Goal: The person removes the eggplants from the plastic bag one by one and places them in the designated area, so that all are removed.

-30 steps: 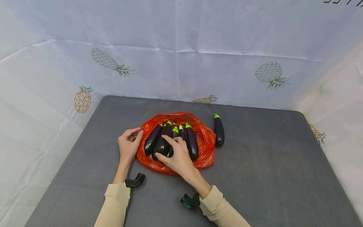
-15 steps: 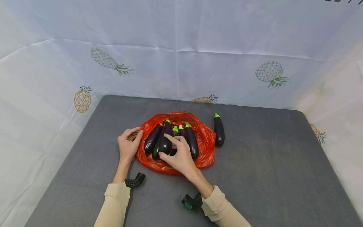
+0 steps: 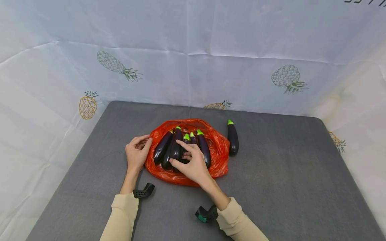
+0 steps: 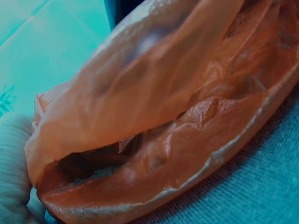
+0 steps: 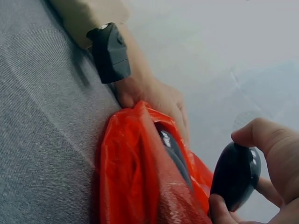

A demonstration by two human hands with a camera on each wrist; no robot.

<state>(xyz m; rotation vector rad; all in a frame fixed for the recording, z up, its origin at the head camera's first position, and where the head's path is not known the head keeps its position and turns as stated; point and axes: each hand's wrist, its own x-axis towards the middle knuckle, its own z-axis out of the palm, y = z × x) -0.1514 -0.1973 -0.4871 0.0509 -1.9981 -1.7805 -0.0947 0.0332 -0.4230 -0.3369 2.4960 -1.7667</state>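
Note:
A crinkled red plastic bag [image 3: 219,162] lies with its mouth wide, and several dark purple eggplants with green caps show inside. My left hand [image 3: 137,153] grips the bag's left rim between thumb and fingers. Over the bag, my right hand [image 3: 194,166] holds an eggplant [image 3: 176,147] near its blunt end, cap pointing away from me. The right wrist view has thumb and fingertips on either side of that glossy eggplant [image 5: 235,176], above the bag's edge. In the left wrist view the bag's folded rim [image 4: 196,175] fills most of the picture.
One more eggplant [image 3: 233,139] lies on the grey table [image 3: 286,174], just right of the bag. A white cloth [image 3: 193,33] with pineapple prints hangs behind the table and down its sides. Black camera mounts [image 3: 144,191] sit at both wrists.
My right hand has shifted slightly right with the eggplant, which now lies straighter, its blunt end swung a little right. My left hand has stayed at the bag's rim.

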